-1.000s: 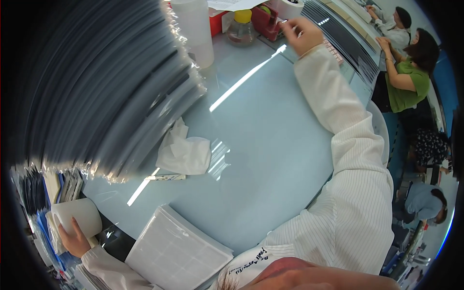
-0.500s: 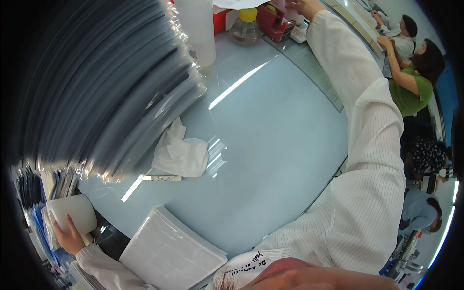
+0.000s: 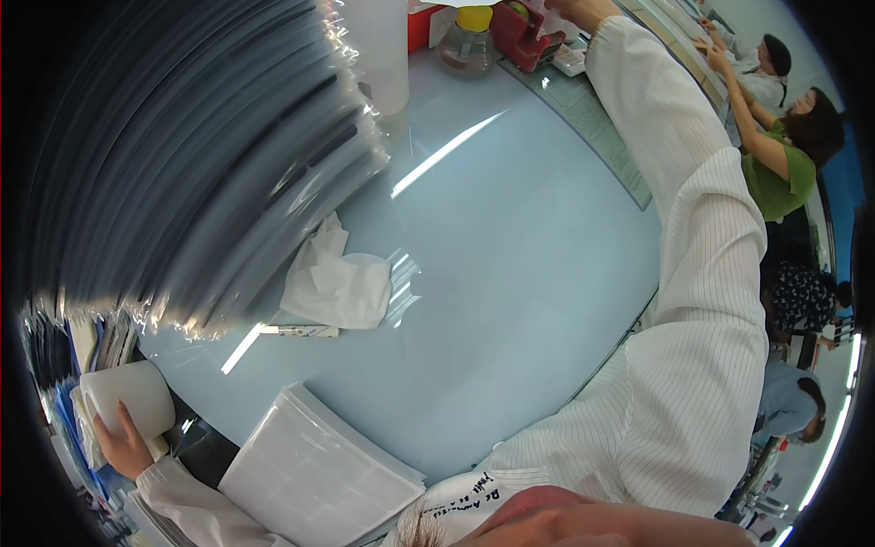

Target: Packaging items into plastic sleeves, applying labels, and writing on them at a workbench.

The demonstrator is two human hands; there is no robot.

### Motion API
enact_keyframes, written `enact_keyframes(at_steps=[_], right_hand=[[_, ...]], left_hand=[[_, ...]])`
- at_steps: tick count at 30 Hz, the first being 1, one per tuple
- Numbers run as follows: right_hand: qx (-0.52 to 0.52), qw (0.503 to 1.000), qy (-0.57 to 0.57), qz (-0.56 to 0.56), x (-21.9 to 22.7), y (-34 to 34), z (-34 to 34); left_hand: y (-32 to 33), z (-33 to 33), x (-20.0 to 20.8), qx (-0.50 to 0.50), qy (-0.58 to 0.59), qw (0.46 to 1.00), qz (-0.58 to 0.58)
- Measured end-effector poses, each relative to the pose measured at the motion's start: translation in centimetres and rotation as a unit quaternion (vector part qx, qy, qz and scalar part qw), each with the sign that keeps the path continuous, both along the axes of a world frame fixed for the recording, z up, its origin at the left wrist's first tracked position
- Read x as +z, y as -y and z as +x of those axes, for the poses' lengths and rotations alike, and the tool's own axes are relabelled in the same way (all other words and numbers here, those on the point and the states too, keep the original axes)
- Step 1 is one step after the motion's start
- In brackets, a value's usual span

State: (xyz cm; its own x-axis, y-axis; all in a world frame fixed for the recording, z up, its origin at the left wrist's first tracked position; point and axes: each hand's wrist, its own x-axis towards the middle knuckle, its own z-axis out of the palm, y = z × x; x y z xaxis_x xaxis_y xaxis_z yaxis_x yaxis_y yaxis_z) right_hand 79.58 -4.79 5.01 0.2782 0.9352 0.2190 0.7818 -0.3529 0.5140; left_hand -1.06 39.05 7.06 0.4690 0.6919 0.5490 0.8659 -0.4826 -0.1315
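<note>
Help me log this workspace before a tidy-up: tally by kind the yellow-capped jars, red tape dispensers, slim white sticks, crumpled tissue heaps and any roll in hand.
Yellow-capped jar: 1
Red tape dispenser: 1
Slim pen-like white stick: 1
Crumpled white tissue heap: 1
White roll in the left hand: 1
Total: 5

On the tabletop [image 3: 510,264] we identify a smooth, glossy, reflective finish; on the large stack of dark sheets [image 3: 200,164], shiny clear plastic film with crinkled edges. We class the white cylinder [image 3: 141,394] as smooth and matt, the crumpled wipe [image 3: 351,292] as soft, matt tissue or cloth, and the pale stack [image 3: 319,465] as faced with glossy clear film. We register glossy red plastic on the tape dispenser [image 3: 526,44], a transparent, shiny jar [image 3: 463,55] and pinstriped, matt woven cloth on the sleeve [image 3: 706,242].
</note>
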Motion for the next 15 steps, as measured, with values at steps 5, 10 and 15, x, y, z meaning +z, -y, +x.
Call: enact_keyframes(at_steps=[5,10,15], right_hand=[[0.063,0.997,0.042,0.006,0.0,0.3,-1.1],[0.365,0.925,-0.007,0.109,-0.7,0.9,2.7],[0.049,0.995,-0.084,-0.022,-1.6,0.3,4.2]], left_hand=[[-0.1,-0.1,0.0,0.0,0.002,1.0,-0.017],[-0.6,-0.3,-0.6,-0.009,0.011,1.0,-0.011],[-0.5,0.0,-0.6,0.0,0.005,1.0,-0.023]])
